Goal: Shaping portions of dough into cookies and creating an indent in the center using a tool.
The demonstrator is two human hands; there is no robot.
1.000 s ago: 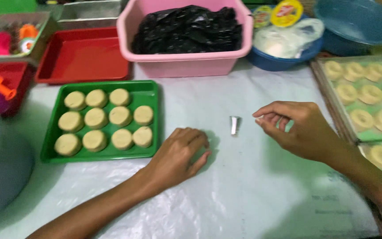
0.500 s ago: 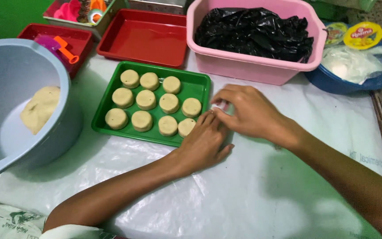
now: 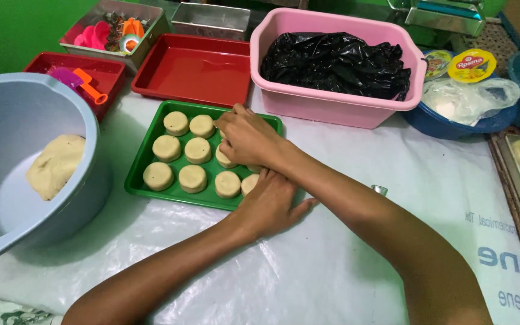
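Holding pale dough lump point(image 3: 55, 166): grey bowl point(image 3: 7, 120), far left. Green tray point(image 3: 145, 164), round dough pieces point(image 3: 192, 178); right hand point(image 3: 247, 137) curled over them, grip unclear. Left hand point(image 3: 272, 203) flat, fingers spread, at tray's near corner. Pink tub point(image 3: 338, 108) behind.

The green tray point(image 3: 145, 164) was a shallow rectangular plastic one with a raised rim, lying flat on the clear sheet just in front of the red tray; its right part was hidden under the hands. The dough discs point(image 3: 197, 150) were pale beige, round, thick and flat-topped, lying flat in rows inside it without touching; 8 showed at least in part; 6 lay fully clear on the left; 1 near the right end peeked from under the right hand point(image 3: 247, 137); another at the near right corner sat beside the left hand point(image 3: 270, 204).
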